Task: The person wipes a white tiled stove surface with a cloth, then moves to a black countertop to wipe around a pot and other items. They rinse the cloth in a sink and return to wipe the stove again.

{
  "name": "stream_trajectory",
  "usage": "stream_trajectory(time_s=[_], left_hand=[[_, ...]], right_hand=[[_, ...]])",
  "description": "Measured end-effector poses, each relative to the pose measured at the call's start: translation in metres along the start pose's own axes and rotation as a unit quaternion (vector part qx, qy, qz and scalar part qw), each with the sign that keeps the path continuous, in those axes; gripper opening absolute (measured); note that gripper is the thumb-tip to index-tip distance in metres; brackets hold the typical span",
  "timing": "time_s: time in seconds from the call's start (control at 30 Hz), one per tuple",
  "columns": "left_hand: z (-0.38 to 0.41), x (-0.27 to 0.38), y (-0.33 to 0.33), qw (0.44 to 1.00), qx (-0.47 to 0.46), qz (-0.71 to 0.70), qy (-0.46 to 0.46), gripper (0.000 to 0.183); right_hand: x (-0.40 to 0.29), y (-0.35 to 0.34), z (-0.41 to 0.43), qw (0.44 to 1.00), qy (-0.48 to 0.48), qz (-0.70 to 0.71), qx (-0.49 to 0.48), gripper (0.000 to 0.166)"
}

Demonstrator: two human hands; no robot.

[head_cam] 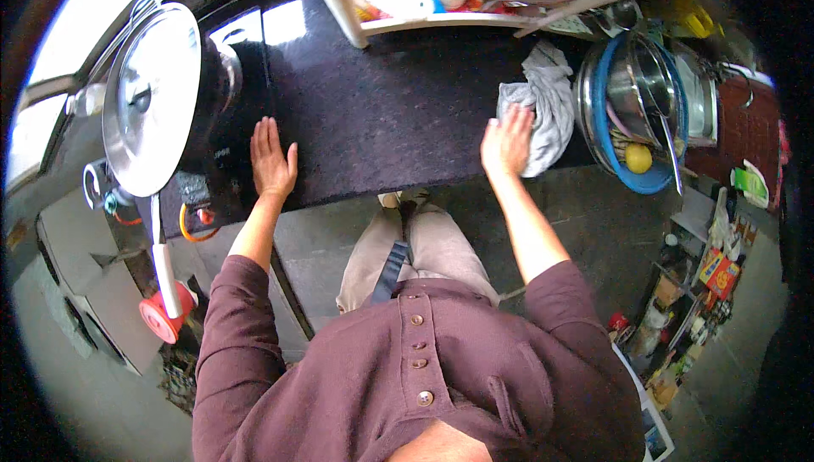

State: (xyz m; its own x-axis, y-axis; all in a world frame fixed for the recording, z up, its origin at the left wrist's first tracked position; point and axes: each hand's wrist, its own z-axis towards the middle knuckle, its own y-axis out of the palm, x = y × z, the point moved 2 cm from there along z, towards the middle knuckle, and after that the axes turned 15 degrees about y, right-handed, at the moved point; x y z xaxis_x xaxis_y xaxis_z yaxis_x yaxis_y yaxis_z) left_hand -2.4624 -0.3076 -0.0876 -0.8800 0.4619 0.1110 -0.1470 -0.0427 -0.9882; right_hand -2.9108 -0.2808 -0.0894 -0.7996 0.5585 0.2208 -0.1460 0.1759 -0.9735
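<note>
My left hand [273, 160] lies palm down at the left of the dark stone countertop [381, 112], close to the edge of a black glass gas stove. Its fingers are straight and the thumb stands apart. On the right, my right hand [507, 144] rests flat, with its fingers over the near left part of a crumpled grey cloth [550, 106]. The fingers look extended rather than curled around the fabric. What lies under the palm is hidden.
A wide pan with a glass lid [156, 99] stands on the stove at left, its white handle [166, 281] jutting past the counter edge. A blue basin [645, 179] holds steel vessels and a yellow lemon-like fruit [638, 159]. A white rack [439, 22] with packets stands behind.
</note>
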Motion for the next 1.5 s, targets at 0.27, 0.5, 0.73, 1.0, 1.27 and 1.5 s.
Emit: stream_trajectory(time_s=[0.27, 0.5, 0.73, 1.0, 1.27, 1.5], left_hand=[[-0.011, 0.015, 0.004, 0.975, 0.131, -0.161, -0.080, 0.046], [-0.145, 0.108, -0.031, 0.977, 0.017, -0.213, -0.012, 0.045], [-0.179, 0.168, -0.041, 0.976, -0.019, -0.215, -0.009, 0.048], [-0.008, 0.259, -0.055, 0.964, 0.114, -0.207, 0.120, 0.049], [0.174, 0.451, 0.021, 0.985, -0.060, -0.137, 0.089, 0.109], [0.163, 0.503, 0.070, 0.979, -0.191, -0.003, 0.077, 0.091]], right_hand=[[-0.211, -0.021, -0.190, 0.850, -0.422, 0.315, 0.011, 0.041], [-0.049, -0.028, -0.091, 0.898, -0.390, 0.201, 0.039, 0.039], [0.093, -0.015, 0.006, 0.981, -0.134, 0.115, 0.081, 0.059], [0.202, -0.023, -0.066, 0.931, -0.215, 0.237, -0.175, 0.050], [0.407, 0.027, -0.065, 0.927, -0.114, 0.207, -0.291, 0.046], [0.509, 0.052, -0.043, 0.924, -0.062, 0.202, -0.320, 0.041]])
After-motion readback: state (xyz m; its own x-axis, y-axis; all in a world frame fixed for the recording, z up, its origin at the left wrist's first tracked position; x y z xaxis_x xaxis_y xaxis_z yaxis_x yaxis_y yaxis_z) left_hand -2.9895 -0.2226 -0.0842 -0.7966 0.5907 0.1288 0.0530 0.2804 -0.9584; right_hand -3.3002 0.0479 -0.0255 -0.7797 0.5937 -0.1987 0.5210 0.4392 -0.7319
